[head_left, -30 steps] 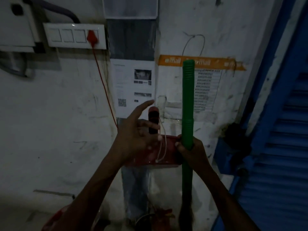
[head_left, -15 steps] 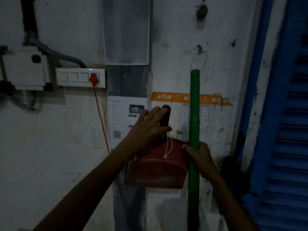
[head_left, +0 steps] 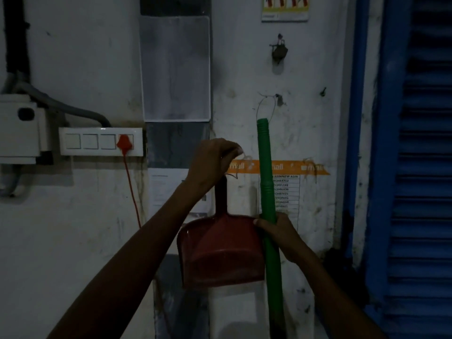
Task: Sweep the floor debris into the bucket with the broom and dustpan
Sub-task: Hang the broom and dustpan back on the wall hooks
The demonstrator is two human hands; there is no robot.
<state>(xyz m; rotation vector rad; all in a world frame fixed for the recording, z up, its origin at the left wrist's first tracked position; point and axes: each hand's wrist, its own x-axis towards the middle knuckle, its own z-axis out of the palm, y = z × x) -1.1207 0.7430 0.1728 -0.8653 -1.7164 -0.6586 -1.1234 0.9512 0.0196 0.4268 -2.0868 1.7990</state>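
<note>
A red dustpan (head_left: 220, 253) hangs upright against the white wall, pan end down, dark handle pointing up. My left hand (head_left: 211, 162) is at the top of that handle and pinches its white string loop. The broom's green handle (head_left: 266, 192) stands almost vertical just right of the dustpan. My right hand (head_left: 281, 234) grips this handle at mid-height, beside the pan's upper right corner. The broom head and the bucket are out of view.
A wire loop (head_left: 265, 108) hangs from a nail just above the broom's tip. A white switch plate (head_left: 100, 141) with a red plug and cord is at left. A blue shutter (head_left: 420, 192) fills the right side. Papers and orange tape cover the wall.
The view has tilted upward. My left hand rose from the side of the dustpan handle to its top and now pinches the string. My right hand still holds the broom.
</note>
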